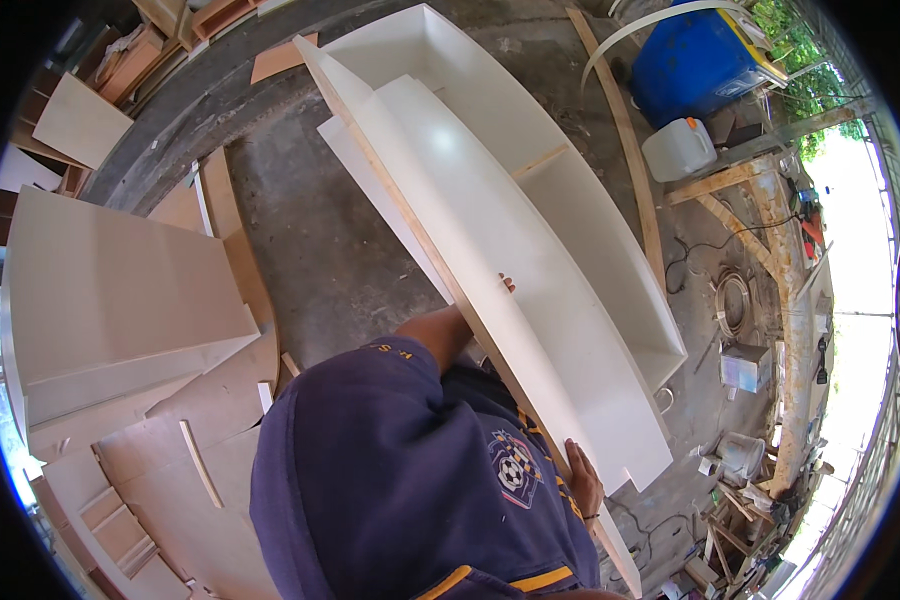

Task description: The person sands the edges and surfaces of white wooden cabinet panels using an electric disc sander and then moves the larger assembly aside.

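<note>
A long white panel (450, 210) with a bare wood edge runs diagonally in front of my body. My left forearm passes behind its near edge, and only the fingertips of my left hand (508, 283) show, curled through at the panel's white face. The rest of that hand is hidden. Lower down, my right hand (583, 478) grips the same panel over its near edge, with the fingers lying on the white face. Just beyond the panel sits a long open white cabinet box (590, 230), split by a divider (540, 160) with a wood-coloured edge.
A large pale cabinet (120, 290) stands on the left, with boards (210, 460) below it. To the right are a blue drum (685, 65), a white jerrycan (678, 150), a worn workbench (785, 300), coiled cable (732, 303) and wood scraps (730, 535) on the concrete floor.
</note>
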Motion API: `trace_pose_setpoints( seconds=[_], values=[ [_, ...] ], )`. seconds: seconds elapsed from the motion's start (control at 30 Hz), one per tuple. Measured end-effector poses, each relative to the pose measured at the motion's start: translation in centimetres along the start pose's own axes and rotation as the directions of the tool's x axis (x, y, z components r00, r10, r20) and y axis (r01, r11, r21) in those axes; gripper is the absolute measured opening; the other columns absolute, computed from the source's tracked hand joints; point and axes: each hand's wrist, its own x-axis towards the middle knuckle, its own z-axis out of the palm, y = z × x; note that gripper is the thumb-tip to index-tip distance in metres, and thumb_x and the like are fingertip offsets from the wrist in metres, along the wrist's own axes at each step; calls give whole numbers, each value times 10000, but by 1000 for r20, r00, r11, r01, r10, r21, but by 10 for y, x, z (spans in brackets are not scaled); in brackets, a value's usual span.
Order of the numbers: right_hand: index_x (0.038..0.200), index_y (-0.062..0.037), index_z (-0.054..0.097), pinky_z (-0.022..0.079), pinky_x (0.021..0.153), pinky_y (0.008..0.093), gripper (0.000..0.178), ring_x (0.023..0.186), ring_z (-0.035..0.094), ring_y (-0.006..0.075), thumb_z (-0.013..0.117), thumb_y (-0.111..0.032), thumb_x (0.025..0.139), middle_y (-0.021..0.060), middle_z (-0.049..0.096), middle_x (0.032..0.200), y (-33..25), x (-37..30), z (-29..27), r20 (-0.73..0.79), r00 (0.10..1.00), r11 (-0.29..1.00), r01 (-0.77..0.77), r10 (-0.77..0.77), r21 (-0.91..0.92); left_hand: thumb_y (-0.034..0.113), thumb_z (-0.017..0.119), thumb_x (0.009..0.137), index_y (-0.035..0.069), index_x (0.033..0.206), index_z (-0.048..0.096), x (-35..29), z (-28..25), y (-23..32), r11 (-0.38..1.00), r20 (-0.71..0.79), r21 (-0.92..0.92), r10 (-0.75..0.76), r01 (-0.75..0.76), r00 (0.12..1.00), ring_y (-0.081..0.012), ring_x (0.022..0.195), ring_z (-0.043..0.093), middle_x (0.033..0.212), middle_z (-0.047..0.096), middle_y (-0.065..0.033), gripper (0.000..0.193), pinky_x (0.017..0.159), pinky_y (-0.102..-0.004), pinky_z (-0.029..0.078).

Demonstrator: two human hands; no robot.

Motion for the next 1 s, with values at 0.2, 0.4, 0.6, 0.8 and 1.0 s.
trace_pose_setpoints(
  seconds=[0.2,0.4,0.6,0.8,1.0],
  values=[
    [1276,-185,500,445,935,388,504,1165,506,306,619,-257,792,110,535,1260,-11,8,-5,-68,995,994,66,-72,-87,731,280,796,139,1365,351,-1,-2,4,1000,-29,-27,-12,11,999,-310,1242,386,1383,386,-123,825,992,-528,310],
    [1264,-174,509,414,959,443,539,1182,483,338,560,-85,734,125,512,1280,-13,14,3,-103,984,979,128,-145,-157,714,285,806,135,1357,360,-12,-27,29,999,-90,-30,16,-19,996,-309,1233,395,1372,397,-124,803,989,-521,317],
    [1255,-187,518,381,978,483,575,1201,462,336,533,-23,704,130,500,1291,-25,16,-6,-150,981,981,98,-124,-167,696,290,817,130,1349,369,-20,-42,50,999,-130,22,27,-24,991,-308,1225,404,1360,408,-126,781,987,-515,324],
    [1316,-263,444,338,1013,508,603,1272,395,266,536,-52,758,72,447,1349,-11,33,5,-58,994,964,72,-89,-256,678,295,827,125,1340,379,-25,-61,98,991,-161,128,66,-45,985,-307,1216,414,1349,419,-127,759,984,-509,331],
    [1345,-279,392,336,1025,480,579,1290,373,244,505,-103,806,72,416,1377,11,44,42,-65,991,965,98,-117,-243,661,300,838,120,1332,388,-23,-42,118,971,-156,237,69,-30,985,-306,1207,423,1338,429,-128,738,981,-503,338]
  ],
)
